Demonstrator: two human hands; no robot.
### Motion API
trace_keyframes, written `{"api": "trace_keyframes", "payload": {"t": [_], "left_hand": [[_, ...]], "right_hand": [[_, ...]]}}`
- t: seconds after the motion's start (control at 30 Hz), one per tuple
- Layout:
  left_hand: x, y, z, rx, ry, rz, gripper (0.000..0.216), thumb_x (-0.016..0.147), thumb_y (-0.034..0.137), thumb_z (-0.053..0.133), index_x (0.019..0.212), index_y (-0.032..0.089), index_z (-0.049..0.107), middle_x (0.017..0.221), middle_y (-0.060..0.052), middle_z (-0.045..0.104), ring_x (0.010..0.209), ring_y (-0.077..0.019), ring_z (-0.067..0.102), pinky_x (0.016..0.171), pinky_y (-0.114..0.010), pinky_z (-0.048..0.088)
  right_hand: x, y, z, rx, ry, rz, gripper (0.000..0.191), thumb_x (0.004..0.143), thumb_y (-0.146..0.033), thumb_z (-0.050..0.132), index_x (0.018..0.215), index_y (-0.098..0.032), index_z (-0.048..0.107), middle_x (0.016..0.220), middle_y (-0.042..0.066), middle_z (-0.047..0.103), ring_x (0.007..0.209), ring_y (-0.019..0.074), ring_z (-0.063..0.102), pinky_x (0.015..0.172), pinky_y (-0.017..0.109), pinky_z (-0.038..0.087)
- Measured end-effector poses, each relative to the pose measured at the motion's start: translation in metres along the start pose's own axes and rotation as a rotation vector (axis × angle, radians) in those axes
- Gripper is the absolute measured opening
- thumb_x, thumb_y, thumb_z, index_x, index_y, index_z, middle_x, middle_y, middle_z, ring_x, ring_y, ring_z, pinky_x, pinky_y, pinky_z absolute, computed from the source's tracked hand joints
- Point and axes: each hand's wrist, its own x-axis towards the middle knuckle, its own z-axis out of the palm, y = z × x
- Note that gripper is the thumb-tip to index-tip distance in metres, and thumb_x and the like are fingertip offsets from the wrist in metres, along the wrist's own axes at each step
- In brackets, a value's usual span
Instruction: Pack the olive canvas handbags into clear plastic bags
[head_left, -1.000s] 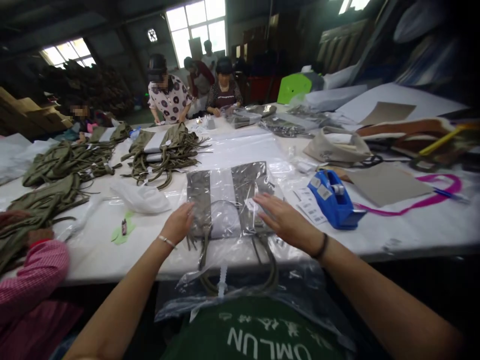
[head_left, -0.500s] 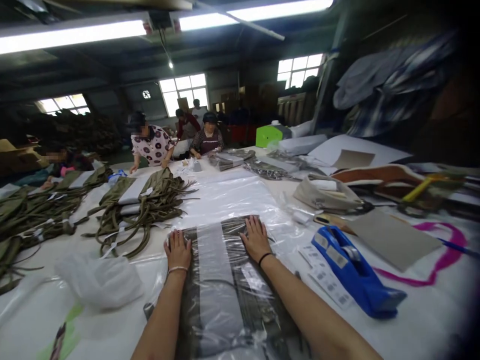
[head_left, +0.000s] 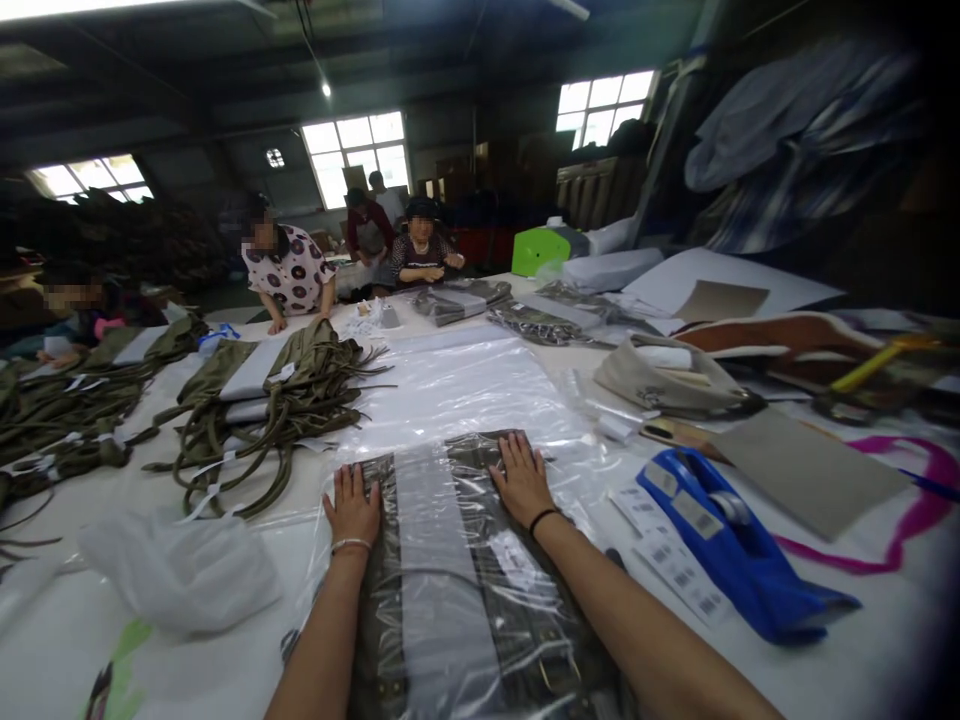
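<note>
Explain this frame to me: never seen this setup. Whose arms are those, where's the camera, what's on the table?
The camera sits on a person's head, looking forward and down, so the two bare arms are their own. Left hand and right hand lie flat, palms down, on an olive and grey bag in clear plastic wrap; neither grips anything. On the white table lie a blue tape dispenser, barcode labels, a crumpled plastic bag and a pile of olive bags with straps. Other people work at the far end.

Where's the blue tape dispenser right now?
The blue tape dispenser sits on the white table, right of the right hand, beside barcode labels.
</note>
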Motion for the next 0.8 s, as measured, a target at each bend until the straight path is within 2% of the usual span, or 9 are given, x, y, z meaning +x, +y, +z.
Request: {"api": "trace_keyframes", "payload": {"t": [0.07, 0.13, 0.23, 0.3, 0.4, 0.5, 0.6, 0.73, 0.8], "left_hand": [[0.003, 0.0, -0.01, -0.013, 0.029, 0.013, 0.055, 0.1, 0.039, 0.032, 0.151, 0.02, 0.041, 0.161, -0.013, 0.029, 0.151, -0.0281, 0.02, 0.118, -0.064, 0.013], [0.01, 0.0, -0.022, -0.019, 0.076, 0.091, 0.051, 0.1, 0.037, 0.033, 0.146, 0.02, 0.048, 0.157, -0.014, 0.038, 0.15, -0.0287, 0.025, 0.119, -0.063, 0.009], [0.031, -0.002, -0.037, -0.038, 0.063, 0.31, 0.045, 0.1, 0.033, 0.036, 0.137, 0.018, 0.057, 0.145, -0.016, 0.053, 0.141, -0.0278, 0.041, 0.121, -0.056, 0.01], [0.047, -0.005, -0.04, -0.047, -0.004, 0.431, 0.042, 0.1, 0.033, 0.038, 0.131, 0.016, 0.06, 0.132, -0.015, 0.063, 0.128, -0.027, 0.052, 0.12, -0.053, 0.014], [0.065, -0.012, -0.035, -0.056, -0.057, 0.506, 0.041, 0.1, 0.039, 0.038, 0.122, 0.016, 0.064, 0.116, -0.014, 0.068, 0.114, -0.0261, 0.056, 0.114, -0.048, 0.027], [0.07, -0.017, -0.03, -0.044, -0.111, 0.54, 0.042, 0.102, 0.042, 0.035, 0.114, 0.017, 0.066, 0.109, -0.012, 0.068, 0.107, -0.0248, 0.056, 0.103, -0.042, 0.036], [0.071, -0.021, -0.025, -0.015, -0.18, 0.526, 0.045, 0.104, 0.041, 0.029, 0.107, 0.016, 0.066, 0.105, -0.011, 0.068, 0.101, -0.0223, 0.056, 0.099, -0.038, 0.037], [0.078, -0.021, -0.013, 0.003, -0.234, 0.453, 0.053, 0.105, 0.046, 0.024, 0.096, 0.015, 0.067, 0.089, -0.009, 0.067, 0.09, -0.0203, 0.058, 0.09, -0.035, 0.039], [0.084, -0.02, -0.008, 0.016, -0.289, 0.361, 0.058, 0.103, 0.053, 0.025, 0.092, 0.017, 0.069, 0.08, -0.008, 0.067, 0.085, -0.021, 0.06, 0.082, -0.033, 0.04]], "right_hand": [[0.01, 0.005, -0.015, 0.023, 0.087, -0.045, 0.055, 0.101, -0.035, 0.036, 0.152, -0.017, 0.038, 0.159, 0.012, 0.036, 0.151, 0.0281, 0.021, 0.12, 0.056, 0.016], [0.027, 0.015, -0.03, 0.052, 0.103, -0.087, 0.05, 0.099, -0.031, 0.039, 0.147, -0.016, 0.045, 0.153, 0.013, 0.045, 0.147, 0.0293, 0.029, 0.119, 0.055, 0.019], [0.057, 0.034, -0.044, 0.135, -0.096, -0.142, 0.04, 0.095, -0.027, 0.05, 0.13, -0.011, 0.062, 0.129, 0.016, 0.064, 0.125, 0.028, 0.054, 0.11, 0.046, 0.036], [0.074, 0.045, -0.043, 0.189, -0.196, -0.166, 0.039, 0.092, -0.027, 0.056, 0.126, -0.011, 0.064, 0.12, 0.016, 0.067, 0.113, 0.0252, 0.059, 0.103, 0.04, 0.042], [0.087, 0.056, -0.036, 0.267, -0.263, -0.162, 0.033, 0.093, -0.032, 0.056, 0.117, -0.014, 0.069, 0.114, 0.012, 0.07, 0.107, 0.0224, 0.061, 0.097, 0.034, 0.044], [0.086, 0.059, -0.032, 0.306, -0.3, -0.106, 0.032, 0.096, -0.038, 0.05, 0.105, -0.016, 0.072, 0.105, 0.008, 0.072, 0.098, 0.0201, 0.063, 0.089, 0.029, 0.045], [0.082, 0.062, -0.029, 0.278, -0.349, -0.072, 0.04, 0.098, -0.044, 0.043, 0.096, -0.016, 0.072, 0.093, 0.007, 0.073, 0.086, 0.019, 0.063, 0.078, 0.027, 0.043], [0.081, 0.068, -0.019, 0.242, -0.429, -0.071, 0.051, 0.101, -0.047, 0.034, 0.09, -0.015, 0.072, 0.087, 0.007, 0.073, 0.082, 0.0192, 0.062, 0.073, 0.026, 0.041], [0.082, 0.07, -0.014, 0.205, -0.503, -0.074, 0.051, 0.101, -0.046, 0.034, 0.089, -0.015, 0.073, 0.088, 0.008, 0.074, 0.084, 0.0196, 0.063, 0.074, 0.026, 0.041]]}}
